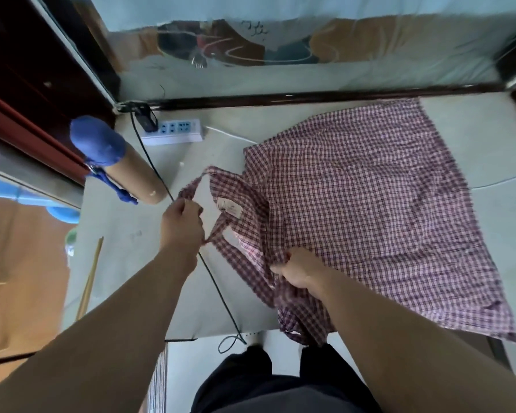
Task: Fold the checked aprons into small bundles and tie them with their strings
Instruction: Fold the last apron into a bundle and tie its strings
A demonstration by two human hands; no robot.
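Note:
A red-and-white checked apron (370, 204) lies spread over the right half of the pale table (125, 257), its bib end bunched toward me. A small tan label (230, 208) shows on the bib. My left hand (182, 225) grips the apron's neck strap (191, 189) at the left of the bib. My right hand (298, 269) pinches a gathered fold of the apron's near edge. Part of the cloth hangs over the table's front edge by my legs.
A cardboard roll with a blue cloth cap (116, 162) lies at the left. A white power strip (173, 131) sits at the back, and a black cable (215, 281) runs from it across the table to the front edge. A thin wooden stick (90, 278) lies at the left edge.

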